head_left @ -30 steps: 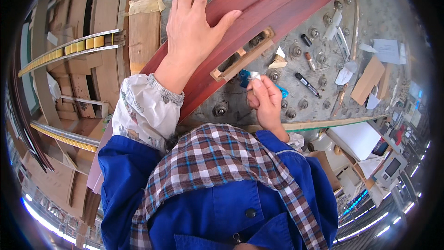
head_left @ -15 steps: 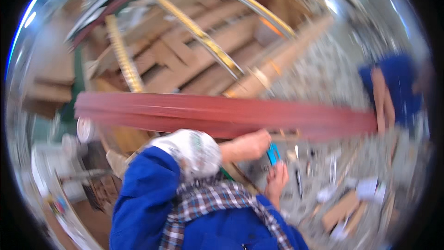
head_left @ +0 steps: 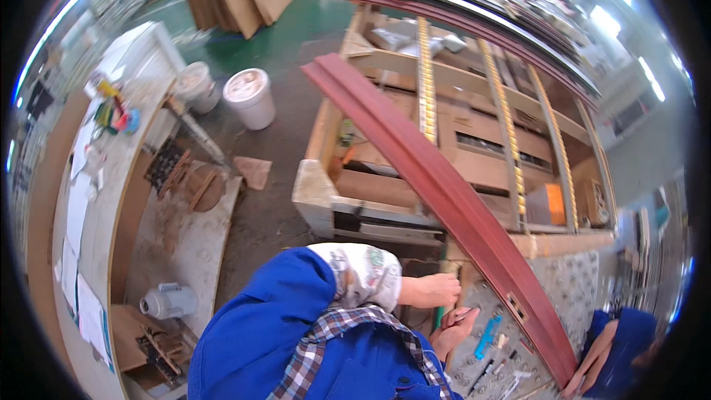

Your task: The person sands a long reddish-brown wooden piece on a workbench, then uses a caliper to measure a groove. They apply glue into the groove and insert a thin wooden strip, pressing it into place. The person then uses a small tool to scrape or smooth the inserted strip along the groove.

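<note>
The red beam (head_left: 444,192) slants over rack (head_left: 314,187) and desk (head_left: 574,275). It should handle stiff, fairly heavy, perhaps slick — best held by both edges, clear of the slot (head_left: 516,309). Left hand (head_left: 437,290) and right hand (head_left: 452,333) sit curled close together, off the beam — whether gripping anything, I cannot tell.

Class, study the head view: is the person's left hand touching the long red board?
Apart: the head view shows grey table surface between the left hand and the long red board.
</note>
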The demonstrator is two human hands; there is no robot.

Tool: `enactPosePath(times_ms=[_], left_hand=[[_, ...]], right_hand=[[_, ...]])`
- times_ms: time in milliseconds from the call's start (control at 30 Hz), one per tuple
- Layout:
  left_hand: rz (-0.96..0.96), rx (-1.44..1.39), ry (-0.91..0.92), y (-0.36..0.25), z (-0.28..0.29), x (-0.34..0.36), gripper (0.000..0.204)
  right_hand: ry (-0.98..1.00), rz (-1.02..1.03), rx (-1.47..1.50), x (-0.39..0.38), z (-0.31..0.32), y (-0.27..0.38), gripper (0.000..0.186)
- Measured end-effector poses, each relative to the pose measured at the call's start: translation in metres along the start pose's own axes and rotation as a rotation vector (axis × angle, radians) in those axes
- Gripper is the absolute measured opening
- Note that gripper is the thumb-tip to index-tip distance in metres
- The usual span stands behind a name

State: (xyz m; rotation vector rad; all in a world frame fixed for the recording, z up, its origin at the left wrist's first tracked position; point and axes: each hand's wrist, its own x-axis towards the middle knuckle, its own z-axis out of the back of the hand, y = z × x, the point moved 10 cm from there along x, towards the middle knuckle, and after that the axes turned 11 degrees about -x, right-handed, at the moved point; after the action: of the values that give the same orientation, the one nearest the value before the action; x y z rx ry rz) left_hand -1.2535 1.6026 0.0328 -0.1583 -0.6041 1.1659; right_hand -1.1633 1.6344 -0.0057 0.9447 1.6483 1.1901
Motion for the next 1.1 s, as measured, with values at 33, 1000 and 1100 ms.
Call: enactPosePath(times_ms=[33,1000,1100], left_hand=[[0.016,-0.062,-0.017,0.011,0.019,-0.032,0.017],[0.808,-0.145,-0.391,0.515,0.484,-0.485,0.035],[0.826,-0.080,-0.375,0.579,0.524,-0.491,0.037]], right_hand=[[0.065,0.024,-0.019,-0.002,-0.027,0.003,0.039],[0.306,0.170,-0.031,0.117,-0.763,-0.054,0.011],[0.336,0.121,-0.013,0.158,-0.832,-0.052,0.023]])
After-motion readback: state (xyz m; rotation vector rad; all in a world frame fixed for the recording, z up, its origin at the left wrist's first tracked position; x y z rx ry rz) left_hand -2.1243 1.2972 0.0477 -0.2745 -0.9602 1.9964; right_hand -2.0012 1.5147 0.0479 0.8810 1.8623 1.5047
